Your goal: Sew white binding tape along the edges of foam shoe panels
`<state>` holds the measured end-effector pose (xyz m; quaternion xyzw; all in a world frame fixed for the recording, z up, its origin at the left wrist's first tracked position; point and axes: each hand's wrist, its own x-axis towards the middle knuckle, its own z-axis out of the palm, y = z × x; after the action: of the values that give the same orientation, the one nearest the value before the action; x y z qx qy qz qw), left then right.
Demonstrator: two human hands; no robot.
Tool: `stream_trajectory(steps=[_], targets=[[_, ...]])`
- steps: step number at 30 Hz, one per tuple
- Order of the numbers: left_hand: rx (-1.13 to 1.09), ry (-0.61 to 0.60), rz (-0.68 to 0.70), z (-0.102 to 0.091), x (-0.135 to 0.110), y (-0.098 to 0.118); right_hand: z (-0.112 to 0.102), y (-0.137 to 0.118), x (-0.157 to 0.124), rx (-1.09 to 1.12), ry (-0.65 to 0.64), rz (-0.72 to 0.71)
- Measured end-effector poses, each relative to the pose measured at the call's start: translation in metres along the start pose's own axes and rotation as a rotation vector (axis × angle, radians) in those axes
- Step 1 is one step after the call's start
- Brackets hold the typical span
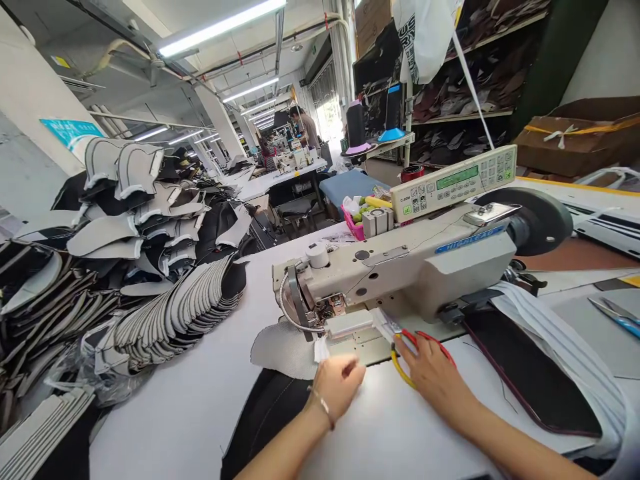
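Scissors, red and yellow handles: lay at the front of the machine, your right hand's fingers clamped on the handles. Panel, grey and black: sat at the machine's needle end, beside white tape. Your left hand: was before the machine, next to the tape, fingers curled; whether they gripped it, you could not tell. Stack of grey pieces: stood left of the machine. Basket, pink, and cones: stood behind the machine. Co-worker: was far behind it.
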<state>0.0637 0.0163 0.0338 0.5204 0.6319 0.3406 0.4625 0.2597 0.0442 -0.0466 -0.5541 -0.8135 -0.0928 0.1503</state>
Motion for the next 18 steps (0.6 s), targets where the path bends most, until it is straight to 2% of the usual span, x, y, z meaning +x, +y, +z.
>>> stream_trajectory(steps=[2, 4, 8, 10, 14, 16, 18], targets=[[0.362, 0.055, 0.172, -0.014, -0.018, -0.012, -0.014, 0.01, 0.009, -0.065, -0.016, 0.014], [0.604, 0.126, 0.232, -0.021, -0.026, -0.026, -0.032, 0.006, 0.019, -0.104, -0.034, -0.021], [0.968, 0.226, 0.243, -0.011, -0.02, -0.056, -0.058, -0.042, 0.045, 0.067, -0.183, -0.302], [1.124, 0.289, 0.32, -0.003, -0.011, -0.07, -0.055, -0.07, 0.06, 0.16, -0.212, -0.444], [1.265, 0.402, 0.508, -0.001, -0.001, -0.088, -0.029, -0.103, 0.086, 0.268, -0.229, -0.573], [1.224, 0.395, 0.554, -0.006, -0.001, -0.092, -0.016, -0.107, 0.093, 0.372, -0.292, -0.562], [1.081, 0.351, 0.586, -0.014, -0.003, -0.092, -0.007, -0.106, 0.095, 0.499, -0.338, -0.486]])
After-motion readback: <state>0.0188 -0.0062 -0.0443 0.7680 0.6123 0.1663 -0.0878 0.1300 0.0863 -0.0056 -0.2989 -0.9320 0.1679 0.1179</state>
